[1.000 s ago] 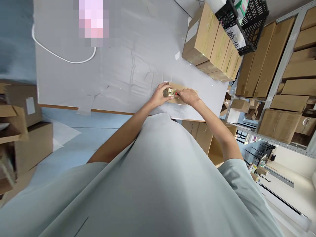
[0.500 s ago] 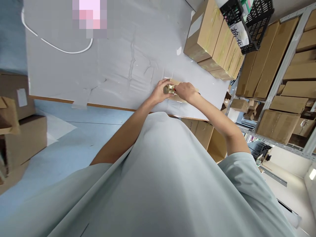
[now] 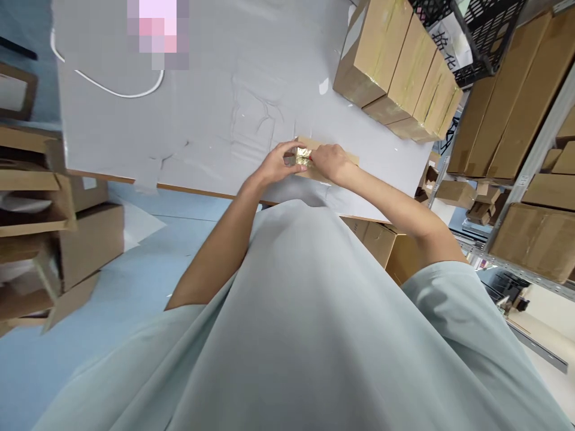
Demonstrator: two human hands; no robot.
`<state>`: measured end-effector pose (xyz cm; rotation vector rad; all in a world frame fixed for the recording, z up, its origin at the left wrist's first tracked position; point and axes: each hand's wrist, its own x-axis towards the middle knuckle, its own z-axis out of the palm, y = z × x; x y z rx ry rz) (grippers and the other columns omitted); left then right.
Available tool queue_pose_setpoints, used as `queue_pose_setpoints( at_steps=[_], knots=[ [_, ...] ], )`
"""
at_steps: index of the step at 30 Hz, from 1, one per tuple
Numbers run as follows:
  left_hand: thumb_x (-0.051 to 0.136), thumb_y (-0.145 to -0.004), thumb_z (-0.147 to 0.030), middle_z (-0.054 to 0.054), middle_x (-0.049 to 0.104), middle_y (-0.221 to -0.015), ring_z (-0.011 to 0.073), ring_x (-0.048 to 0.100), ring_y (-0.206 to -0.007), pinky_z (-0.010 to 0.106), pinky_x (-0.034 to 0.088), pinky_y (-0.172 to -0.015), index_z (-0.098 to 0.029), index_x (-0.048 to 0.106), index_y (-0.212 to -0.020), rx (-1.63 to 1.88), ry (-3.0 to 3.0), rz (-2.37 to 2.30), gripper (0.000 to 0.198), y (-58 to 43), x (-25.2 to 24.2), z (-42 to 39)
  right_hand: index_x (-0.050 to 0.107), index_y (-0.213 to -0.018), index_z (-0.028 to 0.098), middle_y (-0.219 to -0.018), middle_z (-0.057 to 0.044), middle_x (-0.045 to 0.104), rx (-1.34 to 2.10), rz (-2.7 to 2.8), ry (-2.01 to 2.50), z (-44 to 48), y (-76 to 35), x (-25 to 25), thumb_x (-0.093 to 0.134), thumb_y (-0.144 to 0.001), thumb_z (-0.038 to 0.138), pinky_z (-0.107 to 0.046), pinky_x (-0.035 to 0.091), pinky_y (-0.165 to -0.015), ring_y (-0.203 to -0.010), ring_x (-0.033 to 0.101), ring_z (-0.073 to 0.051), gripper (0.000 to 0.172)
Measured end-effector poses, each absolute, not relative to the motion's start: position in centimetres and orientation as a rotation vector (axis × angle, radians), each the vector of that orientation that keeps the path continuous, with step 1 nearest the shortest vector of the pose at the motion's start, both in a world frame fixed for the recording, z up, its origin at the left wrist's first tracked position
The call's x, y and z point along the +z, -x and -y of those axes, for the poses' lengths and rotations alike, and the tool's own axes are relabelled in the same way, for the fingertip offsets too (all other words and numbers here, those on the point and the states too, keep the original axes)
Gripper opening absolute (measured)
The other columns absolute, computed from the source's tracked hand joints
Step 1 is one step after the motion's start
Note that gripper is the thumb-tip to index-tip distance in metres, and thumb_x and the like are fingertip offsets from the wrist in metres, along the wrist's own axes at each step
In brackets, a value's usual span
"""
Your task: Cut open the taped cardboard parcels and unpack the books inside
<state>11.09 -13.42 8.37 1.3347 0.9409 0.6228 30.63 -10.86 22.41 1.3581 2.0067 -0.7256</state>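
A small brown cardboard box (image 3: 320,172) lies on the table near its front edge, with shiny, yellowish clear tape (image 3: 302,157) across its left end. My left hand (image 3: 279,163) is curved around that end, thumb on the near side and fingers on the far side. Over the middle of the box, my right hand (image 3: 331,163) is closed in a fist. A small red bit shows at its fingertips, beside the tape; the rest of what it grips is hidden.
The grey-covered table (image 3: 202,120) has a white cable (image 3: 121,94) at its far left. Taped cartons (image 3: 381,66) stand in a row at the back right, near a black crate (image 3: 489,42). Opened boxes (image 3: 90,245) are at the left, and a loaded shelf (image 3: 516,179) at the right.
The camera view has shifted slightly. My left hand has drawn a little to the left, and more of the box's taped end shows. My right hand remains closed over the box.
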Motion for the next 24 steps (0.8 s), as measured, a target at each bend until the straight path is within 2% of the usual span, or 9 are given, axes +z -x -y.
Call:
queue_pose_setpoints(
  at_steps=[3,7,10,15,17,20,24],
  knots=[
    [0.092,-0.084,-0.063,0.010,0.065,-0.156,0.0352,0.069,-0.137,0.052,0.064,-0.116,-0.029,0.069,-0.149,0.594,-1.340,-0.980,0.078,-10.7,9.1,13.3,0.082,-0.123,0.004,-0.121,-0.030,0.082,-0.546,-1.763,-1.408,12.8,-34.4,24.1,0.052,-0.112,0.021,-0.056,0.059,-0.101,-0.123,0.078,-0.044,0.036],
    [0.093,-0.082,-0.060,0.010,0.065,-0.156,0.0356,0.070,-0.136,0.052,0.066,-0.114,-0.028,0.069,-0.148,0.577,-1.329,-1.004,0.077,-10.4,9.5,13.1,0.078,-0.136,0.007,-0.123,-0.031,0.082,-0.520,-1.780,-1.490,15.6,-40.1,26.0,0.048,-0.112,0.014,-0.048,0.057,-0.097,-0.120,0.079,-0.040,0.039],
    [0.093,-0.080,-0.062,0.010,0.066,-0.156,0.0352,0.069,-0.139,0.050,0.065,-0.116,-0.029,0.070,-0.143,0.588,-1.315,-1.036,0.075,-10.4,9.6,13.1,0.077,-0.137,0.009,-0.121,-0.031,0.083,-0.555,-1.798,-1.535,16.9,-43.8,26.1,0.050,-0.118,0.026,-0.047,0.055,-0.097,-0.119,0.080,-0.040,0.037],
    [0.093,-0.077,-0.064,0.011,0.067,-0.157,0.0342,0.069,-0.142,0.053,0.064,-0.119,-0.029,0.070,-0.143,0.593,-1.303,-1.115,0.078,-10.3,10.1,13.4,0.083,-0.120,0.010,-0.113,-0.029,0.084,-0.555,-1.686,-1.618,18.8,-51.0,25.9,0.055,-0.119,0.039,-0.047,0.054,-0.092,-0.112,0.080,-0.041,0.040],
    [0.091,-0.079,-0.062,0.011,0.066,-0.159,0.0340,0.069,-0.142,0.054,0.064,-0.119,-0.029,0.070,-0.144,0.582,-1.318,-1.156,0.076,-10.5,10.5,13.7,0.081,-0.127,0.013,-0.114,-0.027,0.083,-0.594,-1.685,-1.699,19.9,-53.1,26.0,0.053,-0.119,0.043,-0.045,0.053,-0.090,-0.109,0.079,-0.040,0.041],
    [0.086,-0.083,-0.061,0.012,0.065,-0.161,0.0335,0.068,-0.143,0.053,0.063,-0.120,-0.029,0.067,-0.146,0.563,-1.370,-1.214,0.073,-10.8,10.9,14.5,0.075,-0.137,0.019,-0.115,-0.022,0.084,-0.714,-1.729,-1.878,21.4,-53.8,25.6,0.047,-0.121,0.051,-0.041,0.051,-0.088,-0.107,0.078,-0.037,0.045],
    [0.079,-0.088,-0.063,0.013,0.064,-0.161,0.0325,0.070,-0.141,0.053,0.063,-0.119,-0.030,0.062,-0.148,0.551,-1.446,-1.255,0.071,-11.0,11.1,15.6,0.073,-0.129,0.022,-0.112,-0.017,0.084,-0.925,-1.791,-2.056,22.2,-50.7,23.8,0.044,-0.121,0.052,-0.035,0.048,-0.085,-0.104,0.077,-0.035,0.043]
  ],
)
